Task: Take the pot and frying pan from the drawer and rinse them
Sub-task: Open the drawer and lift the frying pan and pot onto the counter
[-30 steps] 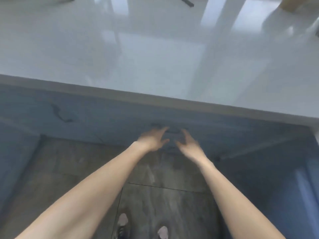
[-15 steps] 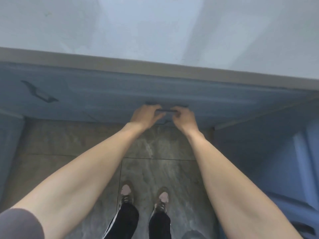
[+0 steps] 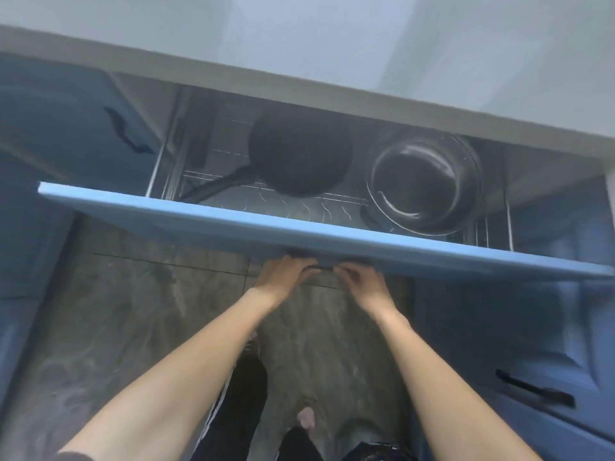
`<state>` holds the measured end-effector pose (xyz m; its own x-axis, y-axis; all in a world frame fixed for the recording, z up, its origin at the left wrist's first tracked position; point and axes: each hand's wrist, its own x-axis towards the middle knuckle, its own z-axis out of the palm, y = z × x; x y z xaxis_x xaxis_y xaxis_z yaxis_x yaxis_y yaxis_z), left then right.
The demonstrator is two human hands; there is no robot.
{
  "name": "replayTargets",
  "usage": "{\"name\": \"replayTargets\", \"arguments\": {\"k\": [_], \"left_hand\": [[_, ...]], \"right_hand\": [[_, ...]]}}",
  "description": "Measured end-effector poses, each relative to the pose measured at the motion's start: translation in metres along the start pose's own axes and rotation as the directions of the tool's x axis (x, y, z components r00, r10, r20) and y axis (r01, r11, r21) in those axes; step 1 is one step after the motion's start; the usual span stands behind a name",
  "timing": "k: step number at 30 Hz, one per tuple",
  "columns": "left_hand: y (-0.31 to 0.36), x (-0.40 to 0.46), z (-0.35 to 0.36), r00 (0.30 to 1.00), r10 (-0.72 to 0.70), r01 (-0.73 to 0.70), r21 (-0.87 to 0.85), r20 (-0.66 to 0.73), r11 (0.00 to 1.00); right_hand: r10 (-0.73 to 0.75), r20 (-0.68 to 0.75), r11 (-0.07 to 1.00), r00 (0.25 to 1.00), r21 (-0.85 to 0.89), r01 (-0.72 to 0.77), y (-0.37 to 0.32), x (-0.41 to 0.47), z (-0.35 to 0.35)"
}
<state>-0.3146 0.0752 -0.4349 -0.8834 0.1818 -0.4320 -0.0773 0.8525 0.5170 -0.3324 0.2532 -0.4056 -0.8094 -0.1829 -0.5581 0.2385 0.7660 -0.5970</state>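
A blue drawer stands pulled out below the pale countertop. Inside, on a wire rack, a black frying pan lies on the left with its handle pointing down-left. To its right sits a shiny steel pot, mouth up. My left hand and my right hand are both closed around the dark drawer handle under the front panel, side by side, well below the pan and pot.
The countertop edge overhangs the back of the drawer. Blue cabinet fronts flank it, one with a black handle at left, another at lower right. Grey tiled floor and my feet lie below.
Both hands reached the handle, closed on it and pulled the drawer out toward me. The pan and pot inside have come into sight.
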Motion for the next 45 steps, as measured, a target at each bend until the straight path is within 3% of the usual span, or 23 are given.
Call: {"name": "replayTargets", "arguments": {"k": [4,14,19,22,25,28,31,32,34,36,38,41,43,45], "left_hand": [[0.003,-0.039,0.029,0.998,-0.066,0.066,-0.030,-0.006,0.997],[-0.004,-0.120,0.070,0.997,-0.075,0.075,-0.091,0.007,0.993],[-0.002,-0.146,0.089,0.994,-0.072,0.038,-0.345,-0.086,0.938],[0.008,-0.147,0.081,0.995,-0.039,0.013,-0.264,-0.096,0.964],[0.012,-0.149,0.070,0.998,-0.045,0.047,-0.039,0.053,0.998],[0.017,-0.169,0.050,0.982,-0.044,0.028,0.091,0.184,0.995],[0.044,-0.226,-0.001,0.981,0.096,-0.084,-0.079,0.166,0.993],[0.056,-0.251,-0.027,0.978,0.154,-0.123,-0.212,0.140,0.970],[0.076,-0.291,-0.087,0.976,0.204,-0.153,-0.428,0.076,0.891],[0.078,-0.301,-0.143,0.985,0.157,-0.174,-0.509,-0.075,0.843],[0.065,-0.276,-0.185,0.955,0.045,-0.185,-0.468,-0.293,0.864],[0.030,-0.199,-0.205,0.908,-0.051,-0.033,-0.191,-0.417,0.981],[-0.003,-0.144,-0.197,0.969,-0.065,0.072,0.019,-0.240,0.997],[-0.036,-0.102,-0.179,0.993,-0.091,0.060,0.333,0.080,0.941]], "right_hand": [[-0.030,0.004,0.999,1.000,-0.035,0.031,0.023,-0.035,0.023],[-0.012,-0.020,1.000,1.000,0.014,0.012,0.054,-0.113,0.074],[0.051,-0.123,0.998,0.991,0.032,-0.047,0.054,-0.127,0.096],[0.069,-0.138,0.997,0.988,-0.018,-0.073,0.052,-0.123,0.093],[0.086,-0.117,0.994,0.989,-0.064,-0.094,0.046,-0.127,0.088],[0.119,0.042,0.972,0.992,-0.208,-0.108,0.038,-0.138,0.080],[0.037,0.310,0.927,0.950,-0.365,0.083,0.008,-0.172,0.054],[-0.040,0.443,0.922,0.896,-0.329,0.204,-0.009,-0.190,0.034],[-0.197,0.673,0.937,0.713,-0.083,0.338,-0.049,-0.225,-0.022],[-0.274,0.750,0.956,0.602,0.146,0.254,-0.084,-0.247,-0.081],[-0.338,0.649,0.940,0.681,0.274,0.206,-0.102,-0.237,-0.128],[-0.292,0.262,0.939,0.920,0.259,0.224,-0.110,-0.174,-0.152],[-0.221,0.075,0.953,0.972,0.229,0.199,-0.114,-0.118,-0.142],[-0.119,0.040,0.982,0.992,0.149,0.112,-0.115,-0.068,-0.121]]}}
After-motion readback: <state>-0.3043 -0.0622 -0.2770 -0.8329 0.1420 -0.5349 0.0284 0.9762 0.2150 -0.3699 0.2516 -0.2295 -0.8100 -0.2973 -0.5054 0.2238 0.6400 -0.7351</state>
